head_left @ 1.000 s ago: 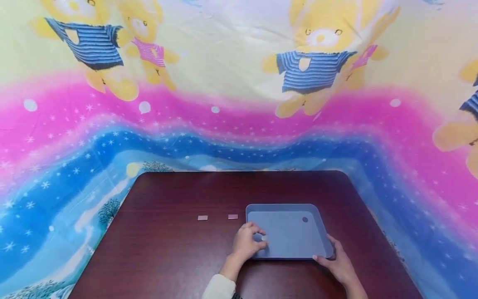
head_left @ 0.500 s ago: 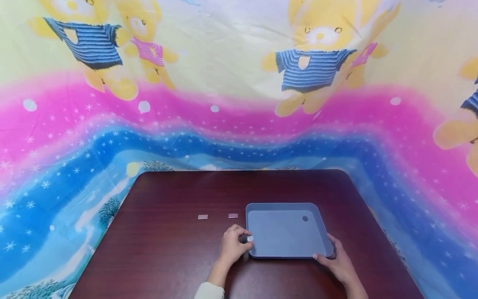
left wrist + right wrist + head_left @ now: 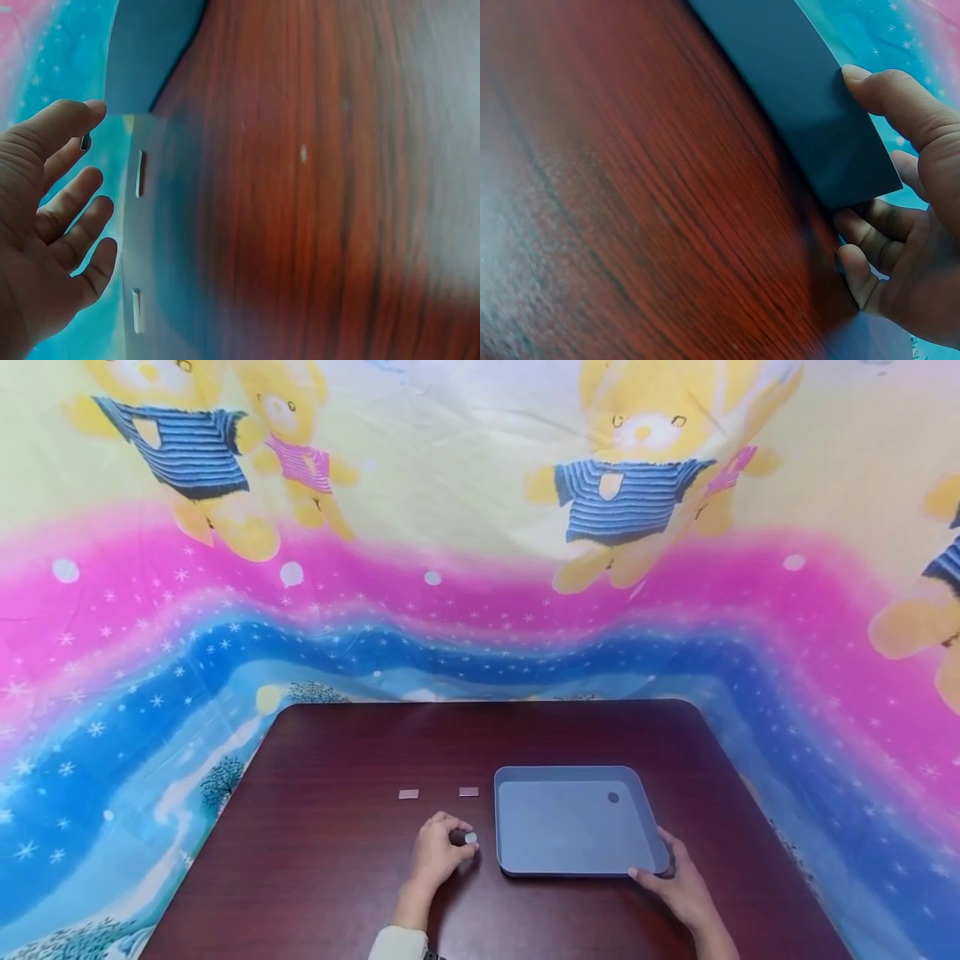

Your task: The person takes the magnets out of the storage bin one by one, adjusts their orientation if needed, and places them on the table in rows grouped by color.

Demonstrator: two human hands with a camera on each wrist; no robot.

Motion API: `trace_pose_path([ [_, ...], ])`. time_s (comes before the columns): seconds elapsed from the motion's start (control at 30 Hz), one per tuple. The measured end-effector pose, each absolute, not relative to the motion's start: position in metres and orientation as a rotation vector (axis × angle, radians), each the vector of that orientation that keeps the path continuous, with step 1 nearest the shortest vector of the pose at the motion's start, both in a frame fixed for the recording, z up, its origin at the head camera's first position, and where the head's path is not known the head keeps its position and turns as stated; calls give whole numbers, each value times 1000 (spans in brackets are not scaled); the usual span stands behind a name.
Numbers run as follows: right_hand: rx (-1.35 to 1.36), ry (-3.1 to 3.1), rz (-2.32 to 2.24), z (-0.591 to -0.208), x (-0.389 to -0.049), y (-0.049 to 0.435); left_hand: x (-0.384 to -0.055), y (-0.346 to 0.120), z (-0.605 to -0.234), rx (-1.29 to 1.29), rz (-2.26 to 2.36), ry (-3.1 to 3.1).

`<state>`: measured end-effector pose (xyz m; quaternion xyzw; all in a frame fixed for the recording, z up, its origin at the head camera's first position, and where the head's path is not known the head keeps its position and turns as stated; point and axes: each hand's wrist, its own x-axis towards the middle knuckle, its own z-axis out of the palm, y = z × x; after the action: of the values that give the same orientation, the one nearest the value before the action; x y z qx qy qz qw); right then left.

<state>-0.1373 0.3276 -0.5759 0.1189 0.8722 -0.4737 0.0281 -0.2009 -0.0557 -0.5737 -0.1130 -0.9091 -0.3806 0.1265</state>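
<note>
My left hand [image 3: 437,852] pinches a small round silvery disc [image 3: 471,838] between thumb and forefinger, over the table to the left of the tray. In the left wrist view the disc [image 3: 85,142] shows edge-on below the thumb tip, with the other fingers loosely bent. My right hand [image 3: 686,881] holds the grey rectangular tray [image 3: 573,871] at its near right corner. Its thumb lies on the rim, and the other fingers go round the outside of the corner, as the right wrist view shows. Inside the tray, toward the back right, is a dark round spot [image 3: 613,797].
Two small flat pinkish rectangles, a left one [image 3: 408,794] and a right one [image 3: 468,792], lie on the dark red wooden table [image 3: 330,860] beyond my left hand. A cloth printed with bears [image 3: 480,610] hangs around the table's back and sides.
My left hand has moved left with the disc, from over the tray's left part, past its left wall, to over the table. The right hand and tray stay in place.
</note>
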Motion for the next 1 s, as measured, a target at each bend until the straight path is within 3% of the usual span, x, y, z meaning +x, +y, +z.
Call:
trace_pose_path([
  [0.4, 368, 2685, -1503, -578, -140, 327, -220, -66, -582, -346, -1059, -2829],
  [1.0, 392, 2702, -1437, -577, -138, 325, -216, -64, -587, -384, -1069, -2847],
])
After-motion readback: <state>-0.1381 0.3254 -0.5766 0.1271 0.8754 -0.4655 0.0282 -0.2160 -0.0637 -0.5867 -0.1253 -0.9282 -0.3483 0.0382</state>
